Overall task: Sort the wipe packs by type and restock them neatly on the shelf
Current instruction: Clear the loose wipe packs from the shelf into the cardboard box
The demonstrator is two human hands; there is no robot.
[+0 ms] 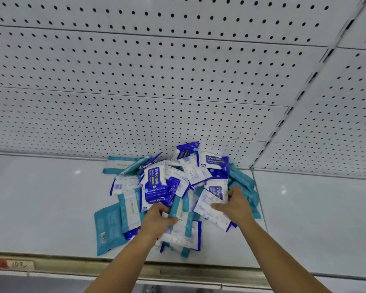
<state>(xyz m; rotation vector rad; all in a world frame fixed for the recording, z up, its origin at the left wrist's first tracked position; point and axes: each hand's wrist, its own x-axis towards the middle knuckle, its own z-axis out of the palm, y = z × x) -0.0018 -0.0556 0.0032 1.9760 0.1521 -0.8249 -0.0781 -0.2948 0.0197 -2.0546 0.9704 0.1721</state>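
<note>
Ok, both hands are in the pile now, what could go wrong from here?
1. The teal packs and blue-and-white packs overlap in one heap, so the left hand or right hand may lift a mixed bunch.
2. Packs near the shelf's front edge could get dragged off.
3. Several blue packs lie face down, so types may be misread.

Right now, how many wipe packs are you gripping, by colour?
teal plastic wipe pack, in left hand: 1
blue-and-white plastic wipe pack, in right hand: 1
Total: 2
The heaped rest overlaps too much to count.
</note>
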